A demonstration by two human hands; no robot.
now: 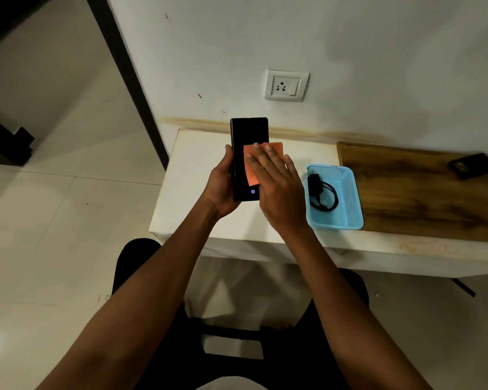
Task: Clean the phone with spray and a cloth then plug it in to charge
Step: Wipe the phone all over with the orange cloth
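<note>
A black phone [248, 130] is held upright above the white table, screen toward me, with a small fingerprint icon lit near its bottom. My left hand [221, 187] grips its left edge and back. My right hand [276, 181] lies flat on the screen and presses an orange cloth [250, 167] against it. The cloth covers the middle of the screen. A black charger with a coiled cable [320, 192] lies inside a light blue basket [350, 204] to the right of my hands. A white wall socket [286, 85] with a switch sits on the wall above the table. No spray bottle is visible.
The white table [192, 175] stands against the wall, with a wooden board [417, 192] on its right part. A dark object [472, 165] lies on the board at the far right. A black door frame [130, 80] runs down the left. My legs are under the table's front edge.
</note>
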